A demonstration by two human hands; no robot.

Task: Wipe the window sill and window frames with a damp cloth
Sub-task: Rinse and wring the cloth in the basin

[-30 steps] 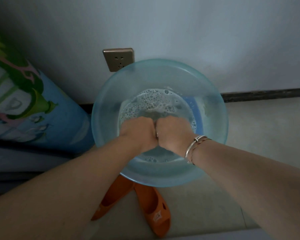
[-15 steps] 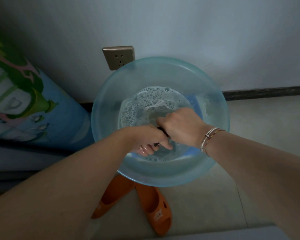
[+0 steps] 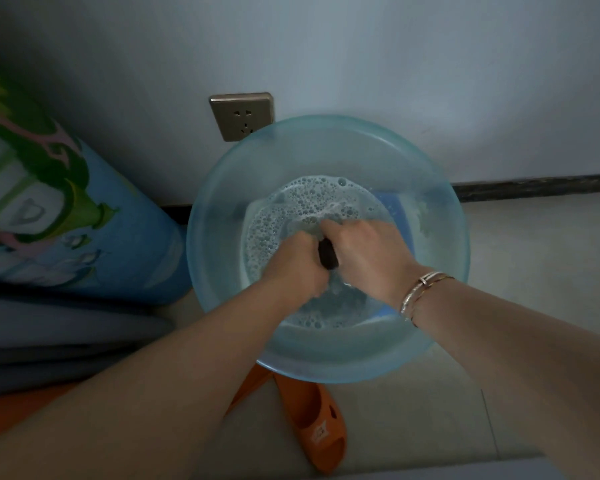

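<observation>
change: fists pressed together 1 s ago, now left hand [image 3: 297, 263] and right hand [image 3: 364, 252] counter-twist dark cloth [image 3: 327, 253], fingers curled tight round it, over basin [image 3: 326, 355] centre | meaning: likely wringing, sill unwiped | room: suds in basin, socket [image 3: 242, 116] behind basin, orange slippers [image 3: 314, 427] before it, tile floor

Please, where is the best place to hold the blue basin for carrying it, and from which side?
Probably by the rim of the basin, one hand on its left edge and one on its right, from above. It is wide, round and holds soapy water, so opposite grips should keep it level.
</observation>
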